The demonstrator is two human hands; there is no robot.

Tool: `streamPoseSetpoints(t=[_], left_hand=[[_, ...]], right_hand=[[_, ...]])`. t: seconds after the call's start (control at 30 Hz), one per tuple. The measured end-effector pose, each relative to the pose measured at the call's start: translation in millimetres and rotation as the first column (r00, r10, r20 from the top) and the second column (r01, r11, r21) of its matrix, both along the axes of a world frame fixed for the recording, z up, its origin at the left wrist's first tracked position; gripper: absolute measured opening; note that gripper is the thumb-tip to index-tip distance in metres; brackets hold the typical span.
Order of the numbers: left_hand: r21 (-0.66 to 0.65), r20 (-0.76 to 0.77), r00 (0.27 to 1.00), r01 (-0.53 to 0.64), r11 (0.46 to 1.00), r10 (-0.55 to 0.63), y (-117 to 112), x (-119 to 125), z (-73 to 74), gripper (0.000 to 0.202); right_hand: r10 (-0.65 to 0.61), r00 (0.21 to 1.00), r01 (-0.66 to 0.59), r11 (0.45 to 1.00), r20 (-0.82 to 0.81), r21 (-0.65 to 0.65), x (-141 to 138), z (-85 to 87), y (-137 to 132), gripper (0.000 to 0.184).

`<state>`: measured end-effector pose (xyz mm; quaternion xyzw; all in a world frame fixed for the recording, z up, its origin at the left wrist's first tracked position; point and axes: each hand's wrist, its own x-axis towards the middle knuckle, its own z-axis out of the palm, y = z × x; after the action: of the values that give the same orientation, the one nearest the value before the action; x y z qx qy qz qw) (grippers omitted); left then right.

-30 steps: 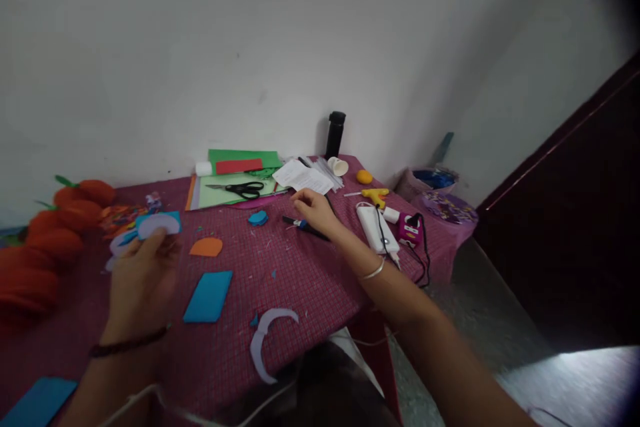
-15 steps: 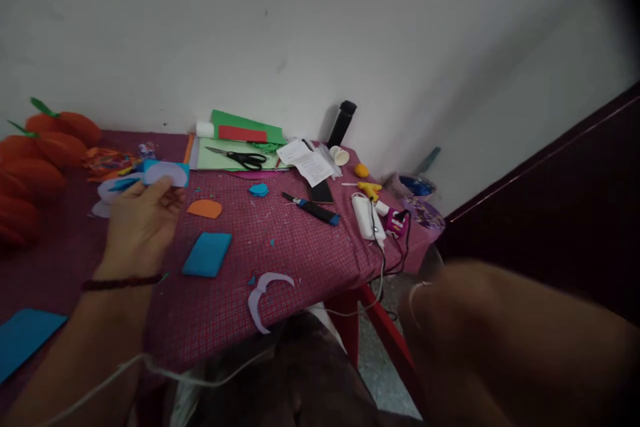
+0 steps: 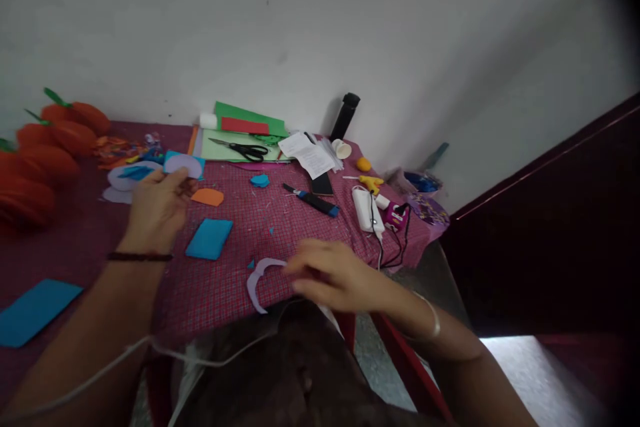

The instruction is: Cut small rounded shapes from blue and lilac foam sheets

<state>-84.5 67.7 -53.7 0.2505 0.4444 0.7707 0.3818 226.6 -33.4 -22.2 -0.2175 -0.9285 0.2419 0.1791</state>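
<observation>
Left hand (image 3: 161, 205): forearm angled up from lower left, thumb and fingers pinching a white paper cutout (image 3: 183, 164) against a blue piece (image 3: 201, 163), both over the left side of the bench (image 3: 225, 300). Orange cutout (image 3: 208, 197) just beside that hand. Right hand (image 3: 334, 275): forearm in from lower right, palm side down, fingers loosely bent, thumb apart, grip released. Fingertips at one end of the curved white offcut (image 3: 254, 282); contact can't be told, motion blur.

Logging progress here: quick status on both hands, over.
Left hand: holding white piece with blue piece. Right hand: open, near curved white strip, contact unclear. Box cutter lies beyond.
</observation>
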Motion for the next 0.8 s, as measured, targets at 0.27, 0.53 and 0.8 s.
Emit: streamPoseSetpoints(t=[0.27, 0.53, 0.8], left_hand=[[0.025, 0.150, 0.988, -0.036, 0.999, 0.032, -5, -14, 14.8, 0.026], [-0.007, 0.306, 0.944, -0.125, 0.992, 0.121, -18, -45, 28.0, 0.019], [-0.111, 0.398, 0.895, -0.170, 0.979, 0.201, -13, -49, 24.1, 0.024]], right_hand=[[0.064, 0.953, -0.075, 0.997, 0.297, 0.029, -66, -48.6, 42, 0.035], [0.022, 0.991, 0.037, 0.906, 0.133, -0.422, -85, -58.1, 104, 0.007], [-0.201, 0.972, 0.222, 0.958, 0.125, -0.180, -135, -32.4, 211, 0.027]])
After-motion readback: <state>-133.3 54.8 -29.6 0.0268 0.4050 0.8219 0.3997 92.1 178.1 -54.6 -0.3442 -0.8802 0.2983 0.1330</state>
